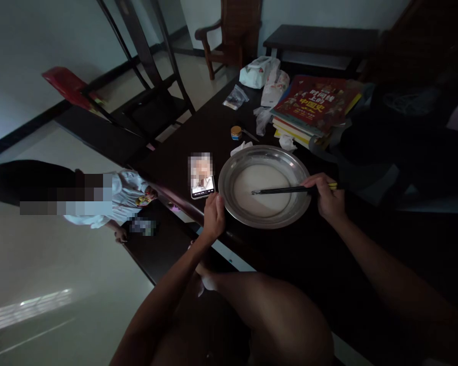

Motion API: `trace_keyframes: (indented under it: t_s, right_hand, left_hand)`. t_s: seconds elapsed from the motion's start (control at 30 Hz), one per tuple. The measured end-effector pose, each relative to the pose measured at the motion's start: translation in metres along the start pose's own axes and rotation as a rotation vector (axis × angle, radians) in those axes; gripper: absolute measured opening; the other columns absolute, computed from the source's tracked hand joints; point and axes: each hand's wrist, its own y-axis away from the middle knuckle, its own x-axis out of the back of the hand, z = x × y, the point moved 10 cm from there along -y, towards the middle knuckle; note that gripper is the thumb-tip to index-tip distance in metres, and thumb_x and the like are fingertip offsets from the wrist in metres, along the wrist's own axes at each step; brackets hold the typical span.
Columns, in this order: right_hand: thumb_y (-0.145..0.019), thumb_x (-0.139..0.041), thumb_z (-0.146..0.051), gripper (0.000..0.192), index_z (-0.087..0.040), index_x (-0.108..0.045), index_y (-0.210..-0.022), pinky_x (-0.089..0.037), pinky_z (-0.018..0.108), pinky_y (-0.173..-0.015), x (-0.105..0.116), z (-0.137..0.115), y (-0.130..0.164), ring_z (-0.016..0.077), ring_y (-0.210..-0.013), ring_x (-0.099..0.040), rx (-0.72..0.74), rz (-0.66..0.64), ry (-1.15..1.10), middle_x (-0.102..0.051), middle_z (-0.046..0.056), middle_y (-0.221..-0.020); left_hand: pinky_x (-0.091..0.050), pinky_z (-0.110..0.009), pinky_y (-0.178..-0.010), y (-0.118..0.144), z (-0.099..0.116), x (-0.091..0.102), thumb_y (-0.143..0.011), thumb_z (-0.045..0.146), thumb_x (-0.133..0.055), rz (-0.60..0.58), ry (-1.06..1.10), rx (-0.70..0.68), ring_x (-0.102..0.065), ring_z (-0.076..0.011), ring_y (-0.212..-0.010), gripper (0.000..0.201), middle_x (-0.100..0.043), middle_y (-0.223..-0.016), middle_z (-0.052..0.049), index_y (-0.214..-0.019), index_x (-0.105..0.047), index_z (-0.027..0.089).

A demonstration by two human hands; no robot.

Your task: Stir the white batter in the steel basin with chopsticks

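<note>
A wide stainless steel basin (pixel 301 168) stands on the dark table, with a milky white liquid (pixel 257 178) spread over its bottom. My left hand (pixel 214 216) is closed on the basin's near left rim. In my right hand (pixel 328 199) is a pair of dark chopsticks (pixel 280 190) with yellowish ends. They reach over the right rim, and their tips touch or dip into the liquid near its middle. A lit phone (pixel 202 185) lies just left of the basin, beyond my left hand; most of its screen is blurred out.
Behind the basin are crumpled tissues (pixel 287 142), a small gold-lidded jar (pixel 236 132), a stack of books (pixel 313 104) and plastic bags (pixel 275 86). To the left, a person in a light shirt (pixel 125 190) is beside a dark bench (pixel 156 244). Wooden chairs (pixel 232 30) stand farther back.
</note>
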Motion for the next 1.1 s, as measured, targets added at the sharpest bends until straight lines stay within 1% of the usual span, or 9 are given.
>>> trace_keyframes:
  t_s: [0.07,0.23,0.37,0.43,0.53,0.67,0.8,0.97,1.1]
  right_hand:
    - [-0.09,-0.06,-0.061,0.046,-0.025,-0.07,-0.063,-0.053,0.039,-0.078,0.0026,0.0003,-0.0002,0.02,-0.072,-0.066,-0.007,0.024,0.001,-0.069,0.002,-0.068]
    - [-0.09,-0.061,-0.06,0.044,-0.026,-0.072,-0.066,-0.054,0.04,-0.081,-0.0032,-0.0011,0.0011,0.021,-0.076,-0.067,-0.011,-0.031,0.026,-0.071,0.003,-0.072]
    - [-0.091,-0.06,-0.059,0.044,-0.026,-0.07,-0.064,-0.053,0.039,-0.08,0.0021,-0.001,0.0015,0.02,-0.073,-0.066,-0.004,0.021,-0.009,-0.07,0.002,-0.069]
    - [-0.091,-0.06,-0.06,0.045,-0.026,-0.07,-0.063,-0.053,0.04,-0.078,0.0004,-0.0004,0.0017,0.0202,-0.072,-0.065,-0.007,0.005,-0.013,-0.069,0.002,-0.069]
    - [-0.091,-0.06,-0.06,0.044,-0.026,-0.071,-0.065,-0.053,0.041,-0.081,-0.003,-0.0021,0.0017,0.0214,-0.078,-0.067,0.006,-0.026,0.045,-0.071,0.003,-0.072]
    - [-0.091,-0.06,-0.06,0.045,-0.026,-0.069,-0.063,-0.053,0.039,-0.079,0.0039,-0.003,0.001,0.0203,-0.073,-0.066,0.004,0.05,0.005,-0.069,0.002,-0.069]
    - [-0.09,-0.061,-0.059,0.043,-0.026,-0.072,-0.065,-0.054,0.04,-0.08,-0.0033,-0.0017,0.0014,0.021,-0.074,-0.067,-0.011,-0.021,0.013,-0.071,0.003,-0.071]
    - [-0.091,-0.06,-0.059,0.045,-0.025,-0.069,-0.063,-0.054,0.04,-0.079,0.0045,-0.0003,0.0013,0.0203,-0.073,-0.066,-0.01,0.045,0.011,-0.07,0.002,-0.069]
    - [-0.091,-0.06,-0.06,0.044,-0.026,-0.07,-0.064,-0.054,0.041,-0.081,-0.0014,0.0009,0.0012,0.021,-0.075,-0.067,-0.017,-0.014,0.029,-0.07,0.002,-0.07]
  left_hand:
    - [-0.048,-0.039,-0.081,0.0002,0.0005,0.0,-0.102,0.069,-0.016,-0.002,-0.003,-0.003,-0.058,-0.0231,-0.081,0.067,-0.062,-0.079,-0.008,-0.073,-0.056,0.023]
    - [-0.048,-0.039,-0.082,0.0004,0.0,0.0004,-0.102,0.069,-0.017,-0.001,0.005,0.01,-0.058,-0.0232,-0.082,0.067,-0.062,-0.079,-0.008,-0.074,-0.057,0.023]
    - [-0.047,-0.039,-0.081,0.0,-0.0001,0.0006,-0.101,0.07,-0.017,0.001,0.013,0.013,-0.057,-0.0231,-0.08,0.068,-0.061,-0.078,-0.007,-0.073,-0.057,0.023]
    - [-0.048,-0.039,-0.08,-0.0002,0.0002,0.0005,-0.101,0.071,-0.017,0.0,0.013,0.009,-0.057,-0.023,-0.08,0.068,-0.061,-0.078,-0.007,-0.073,-0.057,0.023]
    - [-0.048,-0.038,-0.08,-0.0001,0.0006,0.0009,-0.101,0.07,-0.018,0.004,0.011,0.004,-0.057,-0.0228,-0.079,0.068,-0.061,-0.077,-0.007,-0.072,-0.056,0.023]
    - [-0.048,-0.039,-0.08,0.0002,0.0011,0.0012,-0.102,0.069,-0.017,0.008,0.011,0.002,-0.058,-0.0229,-0.079,0.067,-0.061,-0.077,-0.007,-0.071,-0.055,0.023]
    - [-0.048,-0.039,-0.08,0.0,0.0015,0.0013,-0.101,0.069,-0.018,0.005,0.013,0.003,-0.057,-0.0231,-0.08,0.066,-0.061,-0.077,-0.007,-0.071,-0.055,0.023]
    - [-0.049,-0.039,-0.082,-0.0001,0.0008,0.0013,-0.101,0.07,-0.018,0.006,0.015,0.006,-0.058,-0.0229,-0.08,0.067,-0.061,-0.078,-0.007,-0.072,-0.055,0.023]
    - [-0.049,-0.039,-0.081,-0.0002,0.0,0.0013,-0.101,0.069,-0.018,0.008,0.01,0.008,-0.058,-0.0231,-0.079,0.066,-0.061,-0.077,-0.007,-0.072,-0.055,0.023]
